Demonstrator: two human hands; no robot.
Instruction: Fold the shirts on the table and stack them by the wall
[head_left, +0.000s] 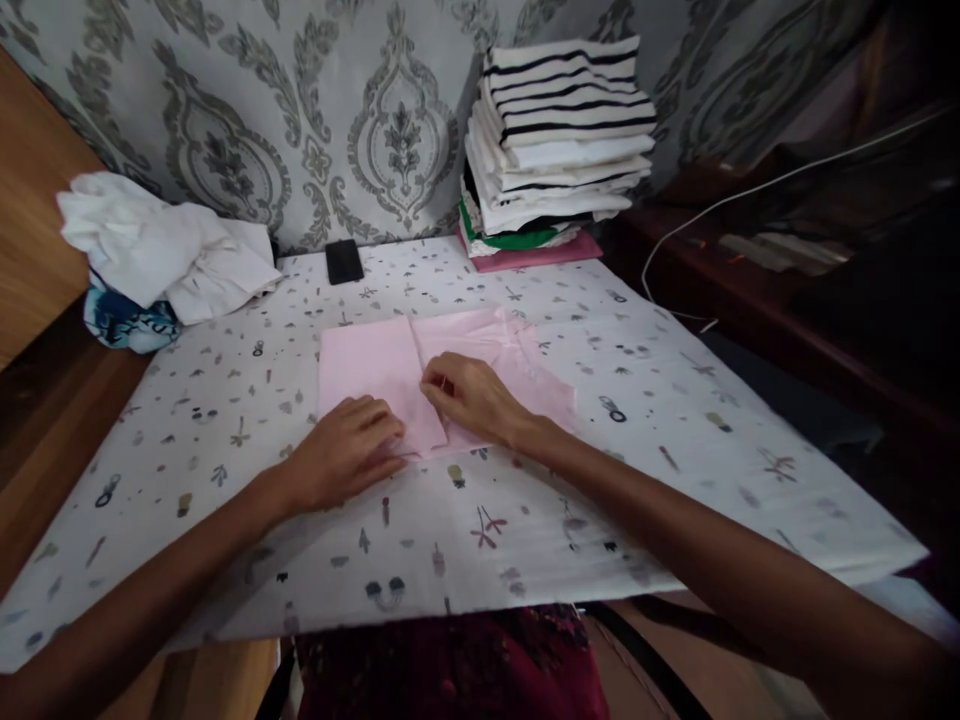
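Note:
A pink garment [367, 365] lies partly folded on the patterned white tablecloth, its left part a flat rectangle over the wider, slightly wrinkled right part. At the garment's lower left edge my left hand [349, 448] rests with its fingers bent together on the cloth; whether it pinches the fabric is hard to see. My right hand [469, 395] is closed in a pinch at the edge of the folded layer, near the middle of the garment.
A tall stack of folded clothes [562, 150] stands at the back right. Crumpled white cloth [172, 250] lies at the back left, with a black phone-like object [344, 262] beside it. A white cable [712, 205] runs past the table's right edge.

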